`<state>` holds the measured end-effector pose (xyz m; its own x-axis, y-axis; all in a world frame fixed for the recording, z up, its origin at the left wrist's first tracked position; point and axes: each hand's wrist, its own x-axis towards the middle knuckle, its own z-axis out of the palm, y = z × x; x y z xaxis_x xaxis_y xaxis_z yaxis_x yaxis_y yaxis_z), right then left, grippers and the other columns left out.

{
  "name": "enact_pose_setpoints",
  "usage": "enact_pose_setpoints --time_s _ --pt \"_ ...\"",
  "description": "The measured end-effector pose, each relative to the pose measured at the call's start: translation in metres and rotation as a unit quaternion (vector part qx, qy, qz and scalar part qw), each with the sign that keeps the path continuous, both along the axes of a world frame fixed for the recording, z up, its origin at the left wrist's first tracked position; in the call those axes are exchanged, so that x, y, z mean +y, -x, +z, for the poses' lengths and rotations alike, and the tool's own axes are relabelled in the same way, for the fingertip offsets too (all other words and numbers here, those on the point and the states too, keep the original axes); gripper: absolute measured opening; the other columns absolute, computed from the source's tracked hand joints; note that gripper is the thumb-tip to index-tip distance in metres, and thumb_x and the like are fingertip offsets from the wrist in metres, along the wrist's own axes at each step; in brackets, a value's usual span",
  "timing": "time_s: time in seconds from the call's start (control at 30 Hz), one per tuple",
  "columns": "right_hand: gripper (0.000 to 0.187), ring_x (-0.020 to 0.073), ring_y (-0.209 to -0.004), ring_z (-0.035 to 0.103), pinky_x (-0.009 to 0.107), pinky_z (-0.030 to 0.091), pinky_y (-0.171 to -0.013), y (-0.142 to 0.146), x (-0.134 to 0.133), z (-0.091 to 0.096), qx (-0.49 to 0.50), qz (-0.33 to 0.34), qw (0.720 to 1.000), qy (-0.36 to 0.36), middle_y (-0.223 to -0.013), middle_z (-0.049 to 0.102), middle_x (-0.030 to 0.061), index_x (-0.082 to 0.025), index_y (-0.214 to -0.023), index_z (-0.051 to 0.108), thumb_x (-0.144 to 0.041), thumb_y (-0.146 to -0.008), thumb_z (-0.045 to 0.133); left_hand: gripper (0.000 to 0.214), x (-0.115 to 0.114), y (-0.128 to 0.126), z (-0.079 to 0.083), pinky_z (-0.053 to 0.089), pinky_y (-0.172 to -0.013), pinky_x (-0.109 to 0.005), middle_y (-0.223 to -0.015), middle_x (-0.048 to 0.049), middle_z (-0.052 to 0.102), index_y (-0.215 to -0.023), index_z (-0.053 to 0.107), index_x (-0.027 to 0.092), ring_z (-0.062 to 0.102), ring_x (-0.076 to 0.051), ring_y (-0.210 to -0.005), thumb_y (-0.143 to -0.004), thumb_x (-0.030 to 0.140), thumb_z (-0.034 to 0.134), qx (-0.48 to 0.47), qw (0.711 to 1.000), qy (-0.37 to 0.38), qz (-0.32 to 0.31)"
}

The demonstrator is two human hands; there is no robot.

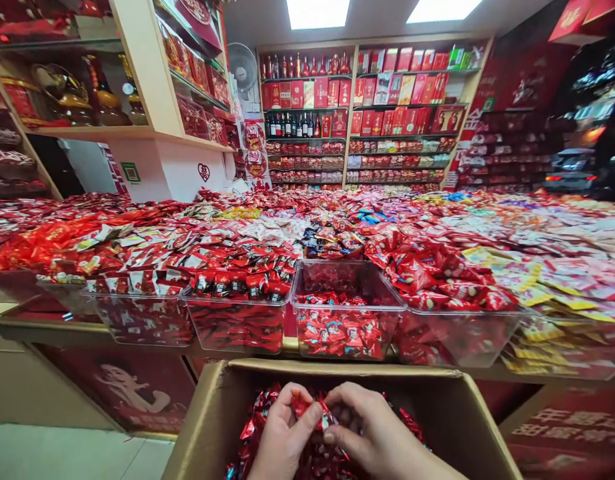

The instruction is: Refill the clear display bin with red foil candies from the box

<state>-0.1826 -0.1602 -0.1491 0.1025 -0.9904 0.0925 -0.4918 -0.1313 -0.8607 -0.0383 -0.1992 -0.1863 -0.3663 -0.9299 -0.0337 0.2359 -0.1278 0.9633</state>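
Inside an open cardboard box [212, 413], my left hand [287, 430] and my right hand [367, 427] meet over a heap of shiny red wrapped candies [252, 427]. Between them is one red-wrapped candy [325, 415], pinched by the thumb and fingers of both hands. Its left part is partly covered by my left fingers. Below the hands, much of the heap is hidden by them. Just beyond the box stands a clear plastic bin [347, 308], partly filled with similar red candies [340, 331].
Other clear bins heaped with wrapped sweets line the counter, including red candies [442, 273] and yellow packets [547, 333] to the right. Shelves [355, 113] of bottles and red boxes cover the back wall. A glass-shelved cabinet [157, 67] juts out at the upper left.
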Motion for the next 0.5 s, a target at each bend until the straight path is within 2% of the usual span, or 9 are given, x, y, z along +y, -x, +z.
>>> enact_pose_setpoints --time_s 0.13,0.2,0.33,0.5 --pt "0.013 0.0101 -0.057 0.045 0.020 0.037 -0.051 -0.0011 0.0043 0.0056 -0.044 -0.013 0.999 0.005 -0.066 0.052 -0.0011 -0.018 -0.079 0.050 -0.020 -0.067 0.054 0.018 0.0031 0.0000 0.0054 0.037 -0.057 -0.021 -0.068 0.0030 0.051 -0.082 0.052 0.021 0.045 -0.010 -0.060 -0.068 0.031 0.059 0.033 0.997 -0.040 -0.061" --pt "0.011 0.0101 -0.057 0.045 0.020 0.036 -0.051 -0.0013 0.0048 0.0053 -0.047 -0.015 0.999 0.012 -0.066 0.052 -0.0013 -0.018 -0.076 0.049 -0.019 -0.067 0.054 0.019 0.0040 0.0002 0.0076 0.037 -0.056 -0.021 -0.069 0.0025 0.052 -0.081 0.053 0.020 0.046 -0.009 -0.059 -0.066 0.030 0.061 0.029 0.995 -0.047 -0.087" --pt "0.012 0.0094 -0.056 0.045 0.020 0.036 -0.050 -0.0017 0.0047 0.0037 -0.052 -0.005 0.999 -0.001 -0.069 0.051 -0.0012 -0.018 -0.075 0.050 -0.019 -0.065 0.057 0.013 0.0033 -0.0020 0.0064 0.036 -0.056 -0.019 -0.064 0.0039 0.051 -0.068 0.055 0.017 0.044 -0.008 -0.058 -0.064 0.026 0.064 -0.002 0.998 -0.027 -0.048" --pt "0.011 0.0096 -0.057 0.046 0.020 0.037 -0.051 -0.0025 0.0065 0.0033 -0.080 0.003 0.997 -0.007 -0.068 0.052 -0.0014 -0.018 -0.077 0.050 -0.020 -0.067 0.055 0.012 0.0004 -0.0036 0.0019 0.035 -0.053 -0.019 -0.058 0.0044 0.048 -0.066 0.055 0.015 0.041 -0.007 -0.054 -0.068 0.026 0.059 0.029 0.998 -0.042 -0.032"
